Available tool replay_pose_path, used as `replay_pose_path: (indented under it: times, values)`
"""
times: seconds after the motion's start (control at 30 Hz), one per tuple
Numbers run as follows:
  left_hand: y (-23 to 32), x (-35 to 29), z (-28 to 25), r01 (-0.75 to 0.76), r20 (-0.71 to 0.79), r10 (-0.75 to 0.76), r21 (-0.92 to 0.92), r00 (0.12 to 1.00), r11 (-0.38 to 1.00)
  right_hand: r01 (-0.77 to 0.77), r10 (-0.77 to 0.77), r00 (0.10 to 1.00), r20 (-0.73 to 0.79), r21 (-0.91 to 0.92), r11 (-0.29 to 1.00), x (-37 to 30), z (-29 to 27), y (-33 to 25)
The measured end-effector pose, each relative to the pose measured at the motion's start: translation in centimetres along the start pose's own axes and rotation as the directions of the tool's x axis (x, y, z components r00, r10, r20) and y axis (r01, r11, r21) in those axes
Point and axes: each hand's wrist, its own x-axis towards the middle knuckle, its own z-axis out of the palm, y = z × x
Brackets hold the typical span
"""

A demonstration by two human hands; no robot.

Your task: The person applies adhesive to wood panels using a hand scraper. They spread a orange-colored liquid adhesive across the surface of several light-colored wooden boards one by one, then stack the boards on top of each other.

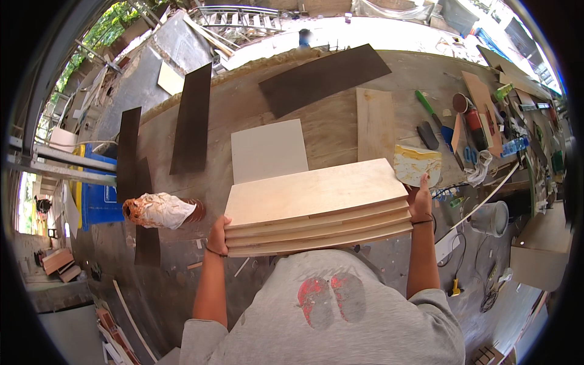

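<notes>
1. Head view: a stack of pale wooden boards (316, 193) spans the space in front of the person's grey shirt (365, 316), at the near side of the bench (236, 100); whether it touches the bench, I cannot tell.
2. The left hand (219, 236) grasps the left end of the stack, thumb at its side; the other fingers are mostly hidden.
3. The right hand (419, 202) grasps the opposite end, its thumb pointing up beside the boards. The fingers underneath cannot be made out.
4. The boards lie flat on one another, their long edges facing the person and slightly staggered.
5. Just beyond the stack, a white rectangular panel (269, 149) lies on the bench, its near edge meeting the top board's outline.
6. Right of that panel lies a pale wooden plank (375, 125); a cream sheet with yellow smears (417, 161) sits near the right hand.
7. A wide dark brown panel (324, 79) lies slantwise by the far edge, and a narrower dark brown panel (192, 118) lies toward the left edge.
8. Toward the right edge are a green-handled tool (426, 102), blue scissors (469, 154) and a clear plastic bottle (514, 146).
9. Left of the stack is a cloth-wrapped container (161, 211) with reddish-brown stains; a blue bin (97, 198) stands farther left.
</notes>
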Motion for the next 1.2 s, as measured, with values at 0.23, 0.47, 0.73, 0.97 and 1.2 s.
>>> replay_pose_path:
  times: [0.23,0.47,0.73,0.97,1.2]
  values:
    - [-0.2,0.9,1.2,-0.246,0.143,0.256,-0.083,0.956,0.966,0.071,-0.072,0.997,0.011,0.084,0.994,1.3,0.2,-0.7]
    - [2.7,4.8,2.5,-0.406,0.245,0.397,-0.014,0.885,0.914,0.179,-0.182,0.983,0.003,0.151,0.972,4.8,0.7,2.5]
    - [2.0,5.4,2.8,-0.472,0.285,0.447,0.025,0.848,0.881,0.109,-0.105,0.994,-0.038,0.129,0.986,5.7,-0.2,3.8]
    - [2.1,4.1,2.7,-0.441,0.387,0.405,0.004,0.828,0.898,0.192,-0.187,0.978,-0.095,0.053,0.98,5.3,0.3,4.2]
    - [0.7,5.1,0.1,-0.538,0.518,0.406,0.129,0.753,0.833,0.211,-0.207,0.975,-0.083,0.05,0.976,2.7,1.1,4.7]
